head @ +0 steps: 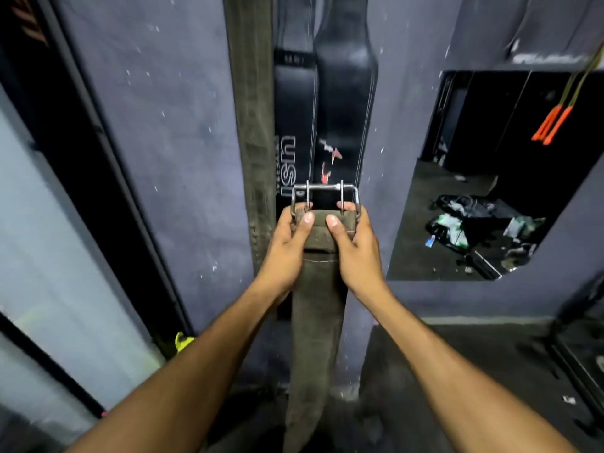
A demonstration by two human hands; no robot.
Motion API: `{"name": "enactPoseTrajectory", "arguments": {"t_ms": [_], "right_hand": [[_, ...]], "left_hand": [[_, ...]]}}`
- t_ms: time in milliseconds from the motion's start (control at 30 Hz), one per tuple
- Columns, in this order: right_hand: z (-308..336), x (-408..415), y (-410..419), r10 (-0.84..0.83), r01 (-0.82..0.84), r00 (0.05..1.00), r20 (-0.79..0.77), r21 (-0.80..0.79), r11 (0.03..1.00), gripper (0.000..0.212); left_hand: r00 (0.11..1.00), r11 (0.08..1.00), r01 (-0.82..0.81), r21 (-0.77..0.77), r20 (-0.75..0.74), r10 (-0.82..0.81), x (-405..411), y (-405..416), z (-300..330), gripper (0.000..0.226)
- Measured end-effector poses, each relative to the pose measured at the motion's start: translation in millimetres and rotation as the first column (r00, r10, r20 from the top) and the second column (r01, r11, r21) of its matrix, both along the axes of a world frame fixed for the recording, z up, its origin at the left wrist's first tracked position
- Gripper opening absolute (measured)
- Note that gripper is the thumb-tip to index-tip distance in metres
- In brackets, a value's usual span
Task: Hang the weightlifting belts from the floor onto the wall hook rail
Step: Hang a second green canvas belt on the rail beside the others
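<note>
Both hands are up at the grey-purple painted wall. The left hand and right hand each grip the top of a rough olive canvas belt just below its shiny steel double-prong buckle, thumbs pressed on the front. Rest dangles down. Behind, already hanging: another worn olive belt and two glossy black leather belts.

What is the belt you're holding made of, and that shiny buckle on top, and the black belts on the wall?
The held belt looks like rough suede or canvas: dull olive-brown, fuzzy, with stitched seams. Its buckle looks like metal: silvery, shiny, with two thin prongs. The black belts hanging on the wall look like smooth leather or a leather lookalike: glossy, with white edge stitching.
</note>
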State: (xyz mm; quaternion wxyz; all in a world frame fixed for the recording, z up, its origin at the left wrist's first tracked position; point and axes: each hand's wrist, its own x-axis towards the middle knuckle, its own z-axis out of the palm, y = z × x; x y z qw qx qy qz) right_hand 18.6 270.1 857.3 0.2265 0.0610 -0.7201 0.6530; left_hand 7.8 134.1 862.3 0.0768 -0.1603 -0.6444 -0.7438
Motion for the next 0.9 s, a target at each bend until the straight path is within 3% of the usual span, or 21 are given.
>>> {"name": "enactPoseTrajectory", "arguments": {"t_ms": [133,200,267,367,500,667,767,900], "right_hand": [[82,-9,-11,-0.049,0.039,0.988,-0.145,-0.073,0.997,0.040],[123,-15,-16,-0.068,0.046,0.977,-0.202,-0.111,0.993,0.039],[159,-19,-22,-0.056,0.022,0.969,-0.240,-0.140,0.990,0.037],[193,-20,-36,0.034,-0.074,0.962,-0.271,-0.136,0.988,0.033],[206,-13,-48,0.165,-0.219,0.943,-0.288,-0.167,0.961,0.045],[215,-9,-60,0.091,-0.160,0.936,-0.339,-0.181,0.970,0.042],[236,-12,-60,0.077,-0.159,0.930,-0.360,-0.202,0.966,0.040],[262,-17,-59,0.063,-0.146,0.920,-0.388,-0.189,0.971,0.040]], "left_hand": [[0.994,0.999,0.035,-0.033,-0.102,-0.039,0,-13,72,0.057],[0.993,0.998,0.011,0.062,-0.120,-0.003,1,-21,92,0.061],[0.994,0.992,0.048,0.117,-0.107,-0.035,3,-29,105,0.052],[0.983,1.000,-0.003,-0.028,-0.186,-0.002,4,-40,118,0.024],[0.963,0.999,-0.037,0.000,-0.266,0.036,5,-51,138,0.019],[0.977,0.994,0.100,0.035,-0.195,-0.091,3,-61,126,0.019],[0.980,0.983,0.184,0.001,-0.073,-0.183,4,-69,95,0.018],[0.985,0.980,0.170,0.104,-0.047,-0.166,3,-65,85,0.021]]}}
